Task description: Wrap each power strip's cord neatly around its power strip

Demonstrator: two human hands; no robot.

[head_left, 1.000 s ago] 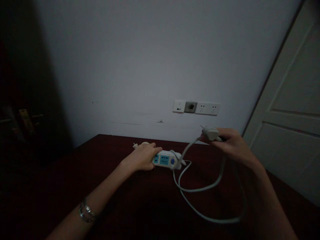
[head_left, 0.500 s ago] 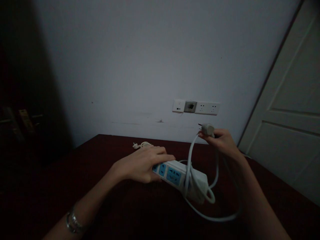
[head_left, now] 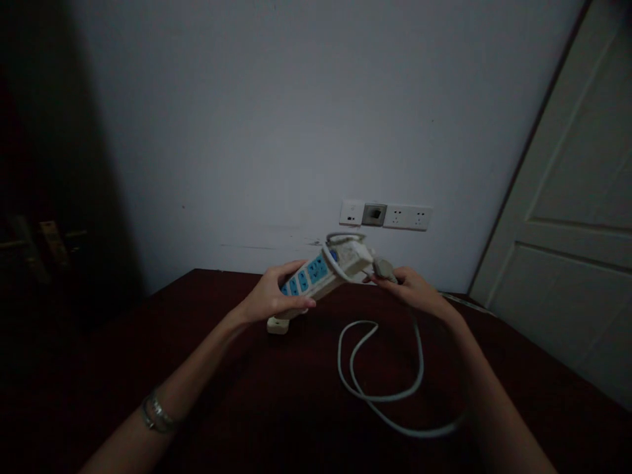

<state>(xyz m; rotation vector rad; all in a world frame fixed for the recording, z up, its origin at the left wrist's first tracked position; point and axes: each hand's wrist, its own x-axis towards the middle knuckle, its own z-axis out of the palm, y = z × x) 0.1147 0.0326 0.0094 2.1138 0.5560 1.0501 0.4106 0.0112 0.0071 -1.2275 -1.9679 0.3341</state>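
Observation:
My left hand (head_left: 273, 296) grips a white power strip (head_left: 320, 270) with blue sockets and holds it lifted above the dark red table (head_left: 276, 401), its far end tilted up toward the wall. My right hand (head_left: 412, 289) pinches the strip's grey plug (head_left: 384, 268) right beside that raised end. The white cord (head_left: 380, 388) hangs from the hands and lies in loops on the table. A small white object (head_left: 277, 324) lies on the table under my left hand.
A row of wall sockets (head_left: 385, 215) sits on the white wall just above the table's back edge. A pale panelled door (head_left: 567, 217) stands at the right. A dark door with a handle (head_left: 44, 240) is at the left.
My left hand has lifted the power strip off the table and tilted it up. My right hand has brought the plug left and down to the strip's end. The cord loops shifted.

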